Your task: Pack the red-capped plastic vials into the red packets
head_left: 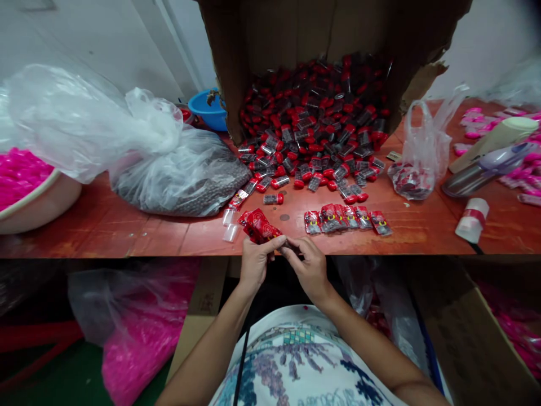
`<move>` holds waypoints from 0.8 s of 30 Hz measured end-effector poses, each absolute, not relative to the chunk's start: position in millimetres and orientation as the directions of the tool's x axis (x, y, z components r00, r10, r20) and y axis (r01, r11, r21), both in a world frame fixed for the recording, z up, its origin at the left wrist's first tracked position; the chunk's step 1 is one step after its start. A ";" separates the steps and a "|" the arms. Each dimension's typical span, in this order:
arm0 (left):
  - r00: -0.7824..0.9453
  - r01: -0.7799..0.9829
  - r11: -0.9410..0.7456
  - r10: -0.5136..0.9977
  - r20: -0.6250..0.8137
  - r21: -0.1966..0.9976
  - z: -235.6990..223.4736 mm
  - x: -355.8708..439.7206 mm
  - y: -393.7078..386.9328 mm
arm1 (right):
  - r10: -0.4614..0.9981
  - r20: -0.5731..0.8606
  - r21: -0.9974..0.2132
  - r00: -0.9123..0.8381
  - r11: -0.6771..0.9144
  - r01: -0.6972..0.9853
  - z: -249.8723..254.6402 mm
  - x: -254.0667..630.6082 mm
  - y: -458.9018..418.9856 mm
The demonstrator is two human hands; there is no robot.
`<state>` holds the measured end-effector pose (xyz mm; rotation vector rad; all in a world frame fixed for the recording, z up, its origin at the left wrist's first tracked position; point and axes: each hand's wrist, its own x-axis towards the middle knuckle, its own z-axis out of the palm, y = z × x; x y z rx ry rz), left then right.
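At the table's front edge, my left hand (256,264) is closed on some red printed wrappers (261,224) that stick up beyond its fingers. The fingers of my right hand (310,268) meet the left thumb in a pinch at the wrappers' near end; whatever small thing sits between them is hidden. Right of the hands lies a row of small red printed packets (338,217). To the left are a few clear plastic sleeves (230,232). Just behind, a single small clear tube with a red cap (273,198) lies on its side.
An open cardboard box (224,67) spills many red-capped tubes (313,129) onto the red table (160,237). A plastic bag of dark pieces (181,175) stands left, beside a tub (63,197) of pink pieces. A small plastic bag (418,152) and a white roll (472,220) stand right.
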<state>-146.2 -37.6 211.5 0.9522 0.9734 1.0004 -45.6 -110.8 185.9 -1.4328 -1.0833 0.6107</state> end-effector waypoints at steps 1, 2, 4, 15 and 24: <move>0.225 -0.222 0.254 0.953 -0.204 0.941 210.9 -145.0 -38.3 | 0.871 0.233 -0.951 0.433 0.110 0.289 185.4 -45.7 -110.5; 0.219 -0.217 0.262 0.952 -0.215 0.940 210.3 -143.9 -39.1 | 0.870 0.231 -0.951 0.436 0.109 0.288 184.8 -46.1 -110.2; 0.215 -0.215 0.281 0.948 -0.235 0.935 209.2 -142.4 -40.6 | 0.868 0.204 -0.967 0.452 0.106 0.233 183.8 -46.8 -109.4; 0.295 -0.315 0.370 0.913 -0.280 0.874 203.7 -143.1 -38.2 | 0.880 0.061 -0.997 0.471 0.072 -0.006 178.9 -43.9 -105.9; 0.484 -0.373 0.471 0.834 -0.265 0.800 206.2 -146.9 -35.2 | 0.836 0.205 -0.976 0.508 0.135 0.173 184.5 -46.3 -111.2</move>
